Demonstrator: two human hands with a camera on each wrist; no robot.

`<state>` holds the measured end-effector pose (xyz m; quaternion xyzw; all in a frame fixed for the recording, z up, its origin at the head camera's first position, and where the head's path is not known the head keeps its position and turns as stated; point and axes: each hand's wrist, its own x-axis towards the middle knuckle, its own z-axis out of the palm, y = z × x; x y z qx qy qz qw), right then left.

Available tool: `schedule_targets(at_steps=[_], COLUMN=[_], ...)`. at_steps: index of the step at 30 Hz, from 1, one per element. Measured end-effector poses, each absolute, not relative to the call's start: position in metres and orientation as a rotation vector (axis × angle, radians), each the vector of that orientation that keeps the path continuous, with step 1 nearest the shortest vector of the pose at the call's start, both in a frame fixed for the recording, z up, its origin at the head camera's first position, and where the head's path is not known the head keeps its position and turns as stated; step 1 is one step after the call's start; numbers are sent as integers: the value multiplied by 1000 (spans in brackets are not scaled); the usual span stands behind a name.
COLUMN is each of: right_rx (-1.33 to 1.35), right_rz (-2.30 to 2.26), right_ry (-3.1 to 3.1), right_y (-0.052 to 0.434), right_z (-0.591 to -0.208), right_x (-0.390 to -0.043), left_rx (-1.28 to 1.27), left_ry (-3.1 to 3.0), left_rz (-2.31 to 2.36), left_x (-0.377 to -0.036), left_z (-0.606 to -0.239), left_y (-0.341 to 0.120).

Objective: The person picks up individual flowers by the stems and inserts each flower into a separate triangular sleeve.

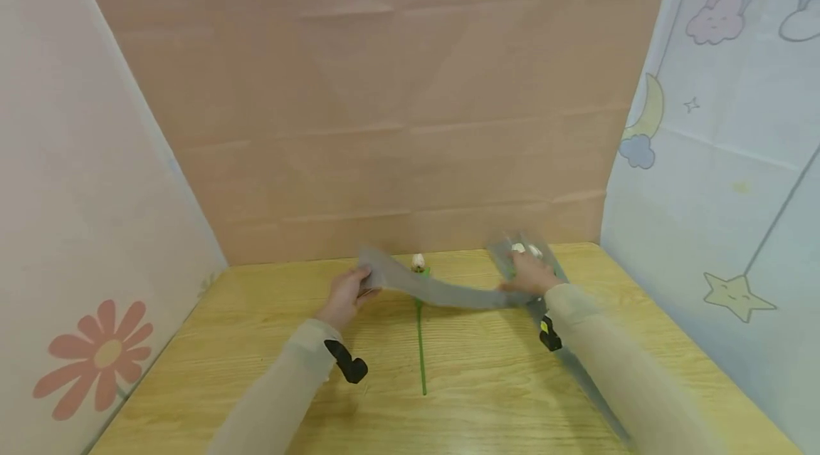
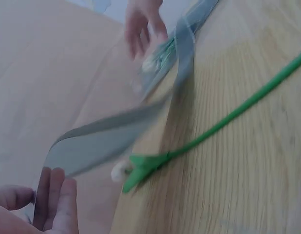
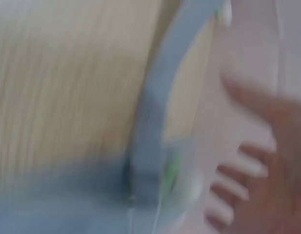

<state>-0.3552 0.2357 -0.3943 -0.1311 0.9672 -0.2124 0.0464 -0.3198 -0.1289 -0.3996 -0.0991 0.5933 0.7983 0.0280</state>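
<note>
A long grey translucent sheet (image 1: pixel 442 291) hangs in a sagging band between my two hands above the wooden table (image 1: pixel 487 398). My left hand (image 1: pixel 351 291) pinches its left end; the left wrist view shows those fingers (image 2: pixel 58 195) at the sheet's corner (image 2: pixel 106 136). My right hand (image 1: pixel 528 273) rests with spread fingers (image 3: pixel 248 165) on the sheet's other end, over a clear sleeve (image 1: pixel 515 247) holding white buds. A single flower (image 1: pixel 421 348) with a green stem (image 2: pixel 228 117) and a white bud (image 1: pixel 418 261) lies on the table under the sheet.
A peach backdrop (image 1: pixel 384 120) closes the table's far edge. A pale panel with a printed flower (image 1: pixel 96 355) stands on the left, and one with a rainbow, moon and star (image 1: pixel 737 295) on the right. The clear sleeve runs on under my right forearm (image 1: pixel 596 398).
</note>
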Motion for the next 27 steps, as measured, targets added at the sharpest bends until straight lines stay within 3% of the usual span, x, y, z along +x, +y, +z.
schedule_targets(at_steps=[4, 10, 27], right_rx=[-714, -877, -903], right_rz=[-782, -1034, -1371], right_ry=[2708, 2575, 2536], right_y=[179, 128, 127], right_z=[-409, -428, -432], right_x=[-349, -348, -347], left_rx=[-193, -51, 155], left_ry=[1825, 1910, 1451], left_rz=[2365, 2241, 2427], left_x=[-314, -305, -298], left_z=[-392, -376, -379], left_y=[-105, -74, -64])
